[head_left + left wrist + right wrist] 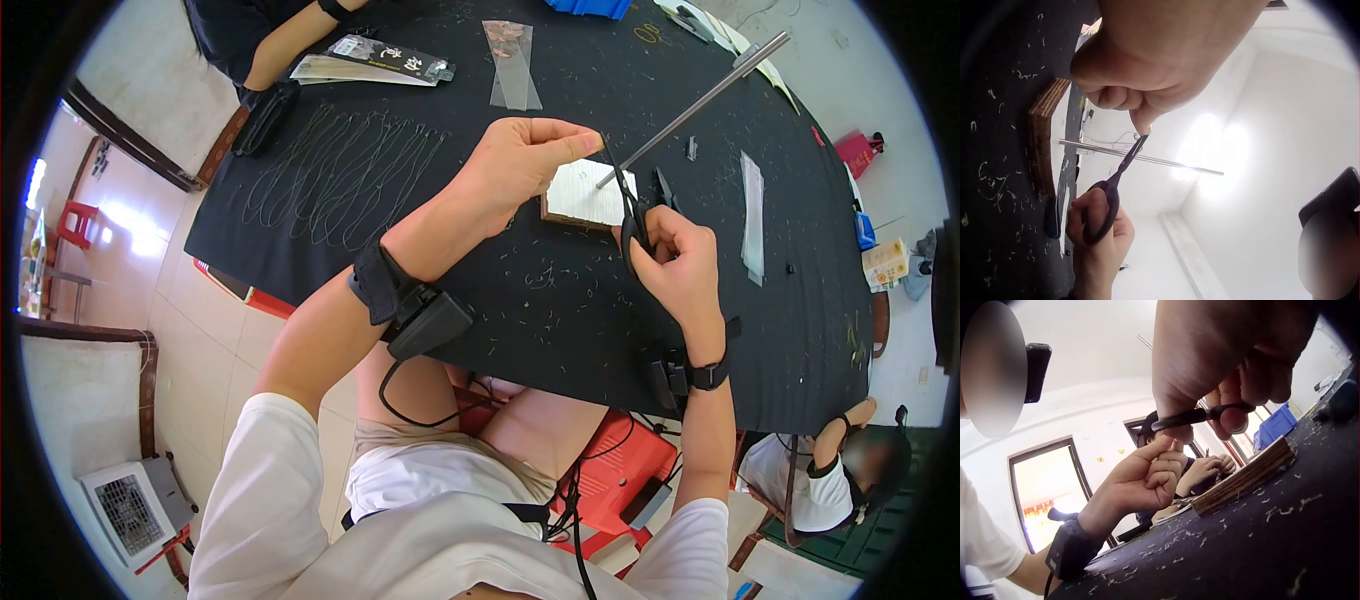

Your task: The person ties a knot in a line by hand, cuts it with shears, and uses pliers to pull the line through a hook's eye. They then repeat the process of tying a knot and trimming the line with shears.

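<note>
My right hand (683,258) grips a pair of black scissors (628,195), fingers through the handle loops. The blades point up toward my left hand (510,170), whose thumb and forefinger pinch together right at the blade tips. I cannot tell what small thing they pinch. Just beyond the hands lies a block (585,197) with a white top and rough brown layered sides (1044,134). A slim metal rod (700,105) rises at a slant from its top. A dark pointed tool (665,188) lies beside the block, partly behind the right hand.
Looped thin cords (340,175) spread over the black tablecloth (480,310) at left. Small pale clippings litter the cloth. Clear plastic sleeves (512,65), a black printed packet (385,60) and a blue bin (590,6) lie farther back. Another person's arm (295,45) rests at the far left.
</note>
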A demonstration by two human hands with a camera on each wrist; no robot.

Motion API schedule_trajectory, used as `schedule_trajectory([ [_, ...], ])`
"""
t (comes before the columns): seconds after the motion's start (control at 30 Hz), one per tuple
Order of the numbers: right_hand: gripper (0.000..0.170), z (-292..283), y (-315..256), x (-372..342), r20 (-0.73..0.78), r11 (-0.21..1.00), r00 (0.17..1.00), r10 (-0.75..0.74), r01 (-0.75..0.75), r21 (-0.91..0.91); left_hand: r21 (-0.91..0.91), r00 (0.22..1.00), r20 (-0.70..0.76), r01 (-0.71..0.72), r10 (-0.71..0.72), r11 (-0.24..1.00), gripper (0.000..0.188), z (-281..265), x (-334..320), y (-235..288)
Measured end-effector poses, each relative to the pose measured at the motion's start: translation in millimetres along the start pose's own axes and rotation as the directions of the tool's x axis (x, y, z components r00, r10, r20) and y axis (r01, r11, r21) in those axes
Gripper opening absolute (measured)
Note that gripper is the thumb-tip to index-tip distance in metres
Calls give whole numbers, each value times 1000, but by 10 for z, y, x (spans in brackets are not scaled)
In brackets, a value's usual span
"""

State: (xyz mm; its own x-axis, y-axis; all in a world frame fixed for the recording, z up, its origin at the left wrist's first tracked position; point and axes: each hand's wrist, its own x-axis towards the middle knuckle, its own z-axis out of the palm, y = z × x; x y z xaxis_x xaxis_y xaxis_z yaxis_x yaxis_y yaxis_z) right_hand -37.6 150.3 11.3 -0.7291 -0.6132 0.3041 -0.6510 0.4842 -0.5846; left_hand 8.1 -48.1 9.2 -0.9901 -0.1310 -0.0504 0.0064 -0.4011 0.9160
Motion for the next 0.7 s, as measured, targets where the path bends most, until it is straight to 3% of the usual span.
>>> schedule_trajectory([
  [0.7, 22, -17, -20, -5, -10, 999, 1000, -21, 20, -42, 46, 1000, -23, 3, -2, 999, 26, -5, 6, 0],
])
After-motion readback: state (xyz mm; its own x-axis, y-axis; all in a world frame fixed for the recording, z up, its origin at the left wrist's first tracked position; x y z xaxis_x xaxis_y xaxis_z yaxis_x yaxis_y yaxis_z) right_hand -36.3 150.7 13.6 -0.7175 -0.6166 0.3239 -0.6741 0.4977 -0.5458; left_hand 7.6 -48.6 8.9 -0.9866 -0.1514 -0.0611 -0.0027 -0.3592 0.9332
